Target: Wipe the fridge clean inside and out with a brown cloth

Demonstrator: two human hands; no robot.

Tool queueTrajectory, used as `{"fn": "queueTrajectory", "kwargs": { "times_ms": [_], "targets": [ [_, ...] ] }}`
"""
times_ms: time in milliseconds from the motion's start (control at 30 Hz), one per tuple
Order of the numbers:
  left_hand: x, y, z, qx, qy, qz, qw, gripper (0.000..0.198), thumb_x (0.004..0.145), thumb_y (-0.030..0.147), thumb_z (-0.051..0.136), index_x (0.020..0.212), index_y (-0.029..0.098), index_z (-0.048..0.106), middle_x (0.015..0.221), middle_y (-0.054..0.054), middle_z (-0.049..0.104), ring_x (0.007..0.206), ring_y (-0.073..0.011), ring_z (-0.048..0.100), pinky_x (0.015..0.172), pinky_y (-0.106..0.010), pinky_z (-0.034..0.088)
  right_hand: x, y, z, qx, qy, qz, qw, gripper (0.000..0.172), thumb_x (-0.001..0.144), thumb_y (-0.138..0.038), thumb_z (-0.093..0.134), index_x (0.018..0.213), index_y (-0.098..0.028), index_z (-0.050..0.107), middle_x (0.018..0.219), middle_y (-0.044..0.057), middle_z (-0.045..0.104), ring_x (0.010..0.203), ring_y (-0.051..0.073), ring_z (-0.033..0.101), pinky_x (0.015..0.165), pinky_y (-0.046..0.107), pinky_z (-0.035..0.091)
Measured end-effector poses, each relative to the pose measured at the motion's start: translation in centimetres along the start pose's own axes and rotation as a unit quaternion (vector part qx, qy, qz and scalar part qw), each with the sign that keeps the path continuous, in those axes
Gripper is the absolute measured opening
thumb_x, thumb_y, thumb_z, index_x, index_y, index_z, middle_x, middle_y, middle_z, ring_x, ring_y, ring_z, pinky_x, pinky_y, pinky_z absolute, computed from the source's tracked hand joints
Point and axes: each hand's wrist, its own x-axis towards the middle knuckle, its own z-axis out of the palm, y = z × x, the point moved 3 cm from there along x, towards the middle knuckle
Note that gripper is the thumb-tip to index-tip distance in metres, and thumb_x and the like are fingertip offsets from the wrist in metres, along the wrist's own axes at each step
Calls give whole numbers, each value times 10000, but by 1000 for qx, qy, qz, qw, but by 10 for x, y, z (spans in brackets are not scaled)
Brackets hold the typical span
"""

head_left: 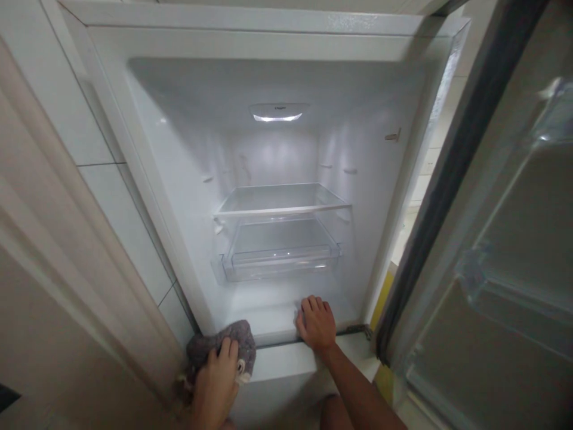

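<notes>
A crumpled grey-purple cloth (244,341) with a pale trim lies at the lower left corner of an open refrigerator (264,309). My left hand (218,373) presses on this cloth, its fingers bent into the fabric; the thumb is hard to see. Over the front edge of the refrigerator floor rests my right hand (317,322), fingers loosely bent and holding nothing that I can see. Inside, a glass shelf (277,196) sits above a clear plastic drawer (282,269).
The refrigerator door (505,251) stands open on the right, with a dark gasket (452,191) and clear door bins (514,298). A lit lamp (278,113) is in the ceiling. Close by on the left are a tiled wall (120,215) and a beige frame (67,197).
</notes>
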Motion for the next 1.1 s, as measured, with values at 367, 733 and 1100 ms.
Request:
{"fn": "queueTrajectory", "kwargs": {
  "times_ms": [367, 733, 1100],
  "targets": [
    [18, 77, -39, 72, -160, 114, 978, 585, 776, 31, 672, 1327, 227, 698, 1297, -179, 726, 1011, -356, 794, 821, -464, 649, -6, 4, -14, 185, 11, 75, 980, 254, 1067, -252, 517, 870, -201, 671, 906, 46, 661, 933, 200, 582, 869, 317, 381],
    [13, 158, -33, -137, -146, 217, 956, 740, 847, 195, 732, 1564, 280, 568, 1600, -110, 600, 1427, -294, 617, 1206, -400, 513, -62, -31, -64, 113, -39, 86, 989, 388, 1137, -346, 455, 885, -234, 728, 937, 52, 706, 986, 241, 621, 927, 380, 417],
    [-88, -21, 59, -328, 160, 102, 925, 284, 987, 317, 568, 1111, 340, 823, 1070, -29, 831, 1009, -222, 812, 891, -302, 683, -91, -93, -33, 127, -122, 129, 976, 632, 869, -742, 739, 1330, -311, 725, 1392, 158, 614, 1369, 416, 536, 1262, 664, 301]
  ]
}}
